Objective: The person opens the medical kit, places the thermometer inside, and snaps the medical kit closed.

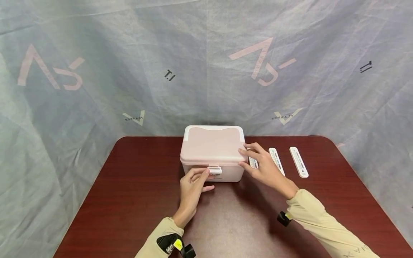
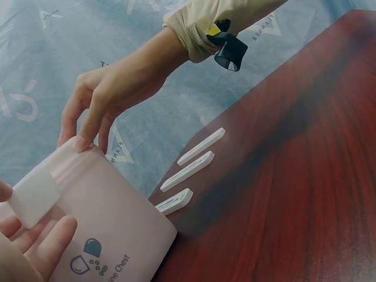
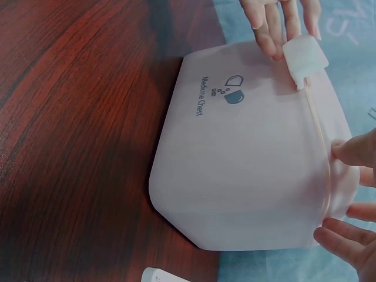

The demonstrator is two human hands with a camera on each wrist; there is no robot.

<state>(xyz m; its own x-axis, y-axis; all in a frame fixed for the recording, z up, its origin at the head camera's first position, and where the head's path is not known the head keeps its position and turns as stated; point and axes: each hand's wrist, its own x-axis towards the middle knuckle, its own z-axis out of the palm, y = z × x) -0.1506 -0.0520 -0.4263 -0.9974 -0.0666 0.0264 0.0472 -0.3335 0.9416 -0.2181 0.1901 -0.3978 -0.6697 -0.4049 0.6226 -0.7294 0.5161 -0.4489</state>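
Note:
A pale pink medicine chest [image 1: 230,174] with a white-edged lid [image 1: 213,143] stands near the table's far side, its lid down. "Medicine Chest" and a capsule print show on its front in the right wrist view. At the front middle, a white latch [image 1: 215,170] juts outward from the chest. My left hand [image 1: 191,188] pinches this latch between thumb and fingers. The right hand [image 1: 262,166] grips the lid at its right front corner, thumb at the front edge and fingers spread over the side.
Three slim white strips with printed scales, like thermometers, lie right of the chest: one strip [image 1: 254,163] close beside it, a middle strip [image 1: 276,160] and an outer strip [image 1: 299,162]. The dark red table [image 1: 135,200] meets a grey printed cloth [image 1: 206,71] behind.

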